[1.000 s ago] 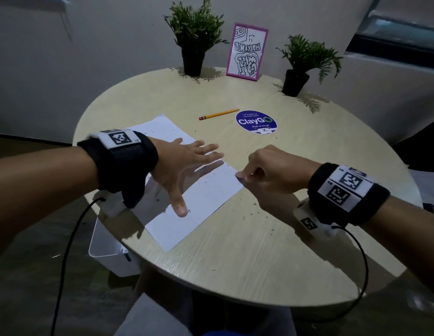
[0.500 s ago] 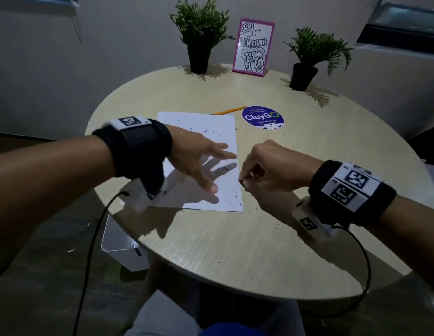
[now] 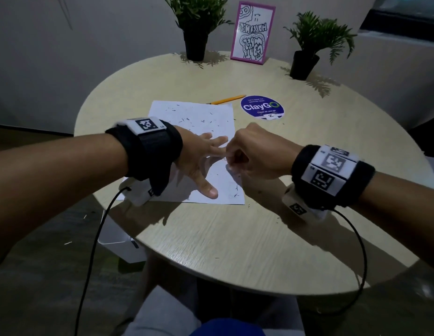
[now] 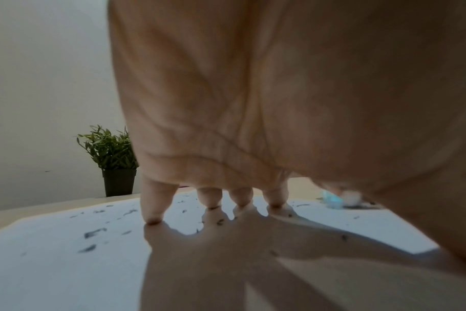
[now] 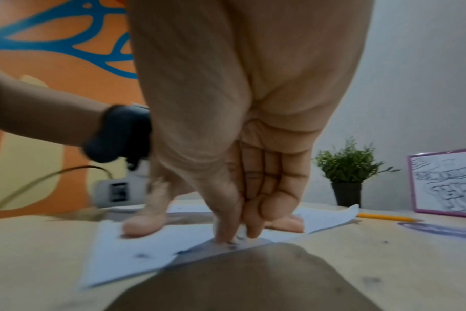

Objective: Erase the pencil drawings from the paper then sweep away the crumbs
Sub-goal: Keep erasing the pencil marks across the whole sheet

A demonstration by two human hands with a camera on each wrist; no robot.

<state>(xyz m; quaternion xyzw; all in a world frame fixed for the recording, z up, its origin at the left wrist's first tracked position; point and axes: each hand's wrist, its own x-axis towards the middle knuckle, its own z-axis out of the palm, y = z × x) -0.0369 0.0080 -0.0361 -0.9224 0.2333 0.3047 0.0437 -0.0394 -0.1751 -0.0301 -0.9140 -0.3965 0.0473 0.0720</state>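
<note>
Paper [image 3: 194,122] lay flat on table [image 3: 235,238], crumbs [image 3: 184,121] scattered. Left hand [image 3: 199,158] splayed flat, pinning it. Right hand [image 3: 254,154] pinched eraser [image 5: 240,233] against sheet. Thin, light, crease-prone: likely best held near the rubbing.

A round purple sticker [image 3: 262,107] lay on the worktop [image 3: 235,238] right of centre in the upper half of my head view; it read "ClayGO" in large white letters, with smaller lines above and below too small to read. The pink-framed card [image 3: 252,32] at the top carried bubble lettering I could not make out. My wristbands bore only square black-and-white code markers.
</note>
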